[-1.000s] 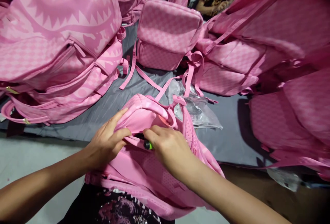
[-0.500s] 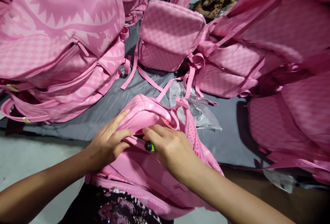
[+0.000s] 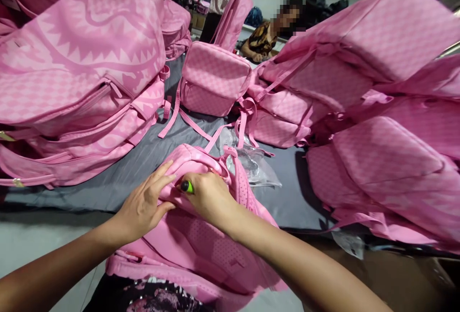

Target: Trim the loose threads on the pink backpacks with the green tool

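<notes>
A pink backpack point(image 3: 168, 230) leans across my lap against the table edge, its padded back panel and mesh strap facing me. On its upper left edge my left hand point(image 3: 143, 206) pinches the fabric between thumb and fingers. My right hand point(image 3: 208, 199) is closed around a tool with a green-and-black handle point(image 3: 187, 186), close beside the left fingers at the upper part of the bag. The tool's working end is hidden by the hand and fabric, so its kind does not show.
Large pink shark-print backpacks point(image 3: 86, 72) are stacked on the left. A small checkered backpack point(image 3: 215, 77) stands mid-table, with more piled at right point(image 3: 388, 154). A clear plastic bag point(image 3: 258, 168) lies on the grey table cover point(image 3: 108, 182). Two people are at the back.
The view has tilted up, bringing the people behind the table into sight. Both hands stay at the bag's upper part; the right hand with the tool has shifted closer to the left hand.
</notes>
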`<action>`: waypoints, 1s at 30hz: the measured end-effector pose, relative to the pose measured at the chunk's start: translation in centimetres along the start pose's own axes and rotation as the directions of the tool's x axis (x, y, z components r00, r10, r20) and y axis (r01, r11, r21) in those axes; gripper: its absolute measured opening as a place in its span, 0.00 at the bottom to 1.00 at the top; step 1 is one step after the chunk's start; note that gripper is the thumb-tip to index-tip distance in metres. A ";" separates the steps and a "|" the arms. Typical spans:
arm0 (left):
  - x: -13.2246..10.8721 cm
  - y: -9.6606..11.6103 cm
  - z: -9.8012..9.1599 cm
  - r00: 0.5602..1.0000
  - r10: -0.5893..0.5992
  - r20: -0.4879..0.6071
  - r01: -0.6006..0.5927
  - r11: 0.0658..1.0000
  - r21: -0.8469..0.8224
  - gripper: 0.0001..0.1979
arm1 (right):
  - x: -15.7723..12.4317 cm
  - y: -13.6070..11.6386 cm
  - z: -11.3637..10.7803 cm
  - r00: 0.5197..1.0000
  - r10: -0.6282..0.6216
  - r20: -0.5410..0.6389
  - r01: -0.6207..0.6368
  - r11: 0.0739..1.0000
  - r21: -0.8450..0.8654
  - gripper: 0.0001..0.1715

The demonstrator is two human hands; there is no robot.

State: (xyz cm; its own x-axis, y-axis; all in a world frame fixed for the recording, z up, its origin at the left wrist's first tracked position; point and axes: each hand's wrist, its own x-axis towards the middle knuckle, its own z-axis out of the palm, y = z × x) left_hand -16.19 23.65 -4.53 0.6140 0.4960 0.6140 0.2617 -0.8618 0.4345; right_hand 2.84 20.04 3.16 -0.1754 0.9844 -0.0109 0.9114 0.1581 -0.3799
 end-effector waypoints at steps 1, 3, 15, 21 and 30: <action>0.0 0.0 0.0 1.000 0.006 -0.002 -0.006 1.000 0.007 0.36 | 0.1 -0.2 -0.1 0.999 0.037 -0.003 -0.037 0.999 -0.004 0.16; 0.0 -0.1 0.0 1.000 0.007 -0.002 -0.007 1.000 0.017 0.36 | 0.3 -0.7 -0.2 0.997 0.074 -0.001 -0.074 0.997 -0.008 0.14; -0.3 -0.2 0.0 1.000 0.013 -0.015 -0.013 1.000 0.017 0.34 | -2.3 1.7 -0.2 0.982 -0.153 -0.113 0.163 0.983 0.086 0.13; -0.2 -0.2 -0.2 0.999 -0.027 0.030 0.027 1.000 0.003 0.37 | -1.3 2.0 0.7 0.943 -0.330 -0.048 0.319 0.934 -0.163 0.11; -0.5 -0.2 -0.4 0.987 -0.148 0.065 0.150 0.988 -0.024 0.46 | -1.1 -0.1 0.6 0.933 -0.352 0.079 0.350 0.828 -0.439 0.08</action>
State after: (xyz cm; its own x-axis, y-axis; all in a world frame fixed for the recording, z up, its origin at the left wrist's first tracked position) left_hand -16.78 23.60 -4.66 0.6157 0.6100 0.4989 0.3328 -0.7751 0.5370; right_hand 2.70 18.85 2.63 -0.5140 0.8563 0.0509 0.8564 0.5088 0.0878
